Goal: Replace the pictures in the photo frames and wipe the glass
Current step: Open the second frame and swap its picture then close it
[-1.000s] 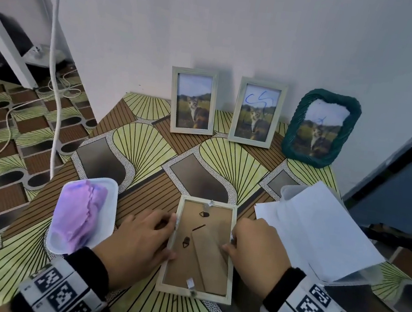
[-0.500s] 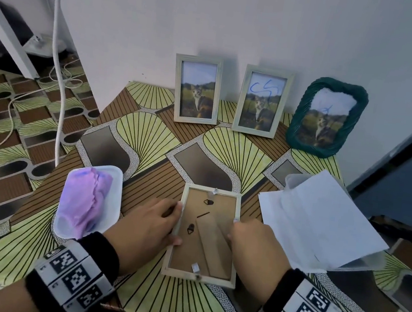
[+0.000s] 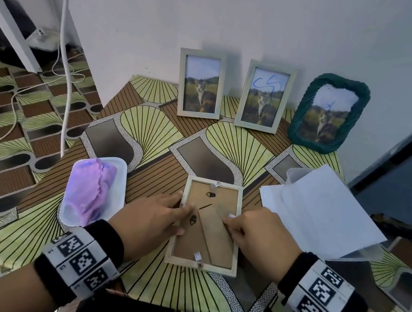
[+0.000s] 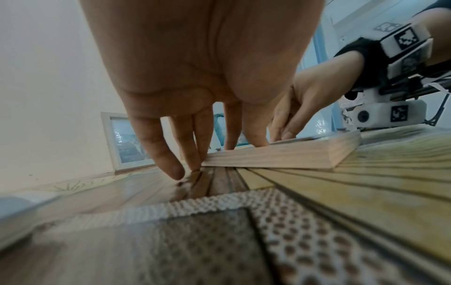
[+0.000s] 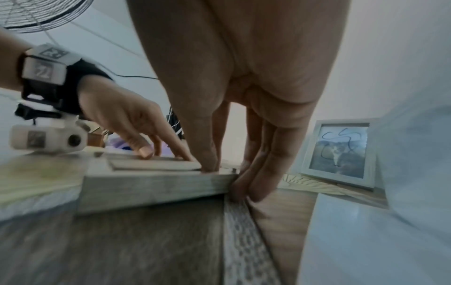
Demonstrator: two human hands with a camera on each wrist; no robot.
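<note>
- A pale wooden frame [image 3: 205, 225] lies face down on the patterned table [image 3: 152, 120], near the front edge, between the two hands. Its brown backing with the folded stand [image 3: 216, 231] faces up.
- The left hand [image 3: 151, 218] is at the frame's left side. In the left wrist view its fingers [image 4: 192, 152] reach down, almost straight: some tips touch the table beside the frame's edge, and the thumb and one finger press on top of the frame. The hand is not closed round anything.
- The right hand [image 3: 258, 234] is at the right side. In the right wrist view the thumb presses on the backing at the rim, and the other fingers [image 5: 258, 179] go down along the outer edge to the table — so it pinches the frame's right rail.
- At the back three frames lean on the wall: a left frame [image 3: 200, 84] with a cat photo, a middle frame [image 3: 264, 96] with blue scribble on the glass, and a green frame [image 3: 328, 113], also with a small blue mark.
- Left of the lying frame there is a white tray [image 3: 117, 183] with a purple cloth [image 3: 89, 190] in it, near the left hand but apart from it.
- On the right, white papers [image 3: 323, 213] lie over a clear container [image 3: 292, 173].
</note>
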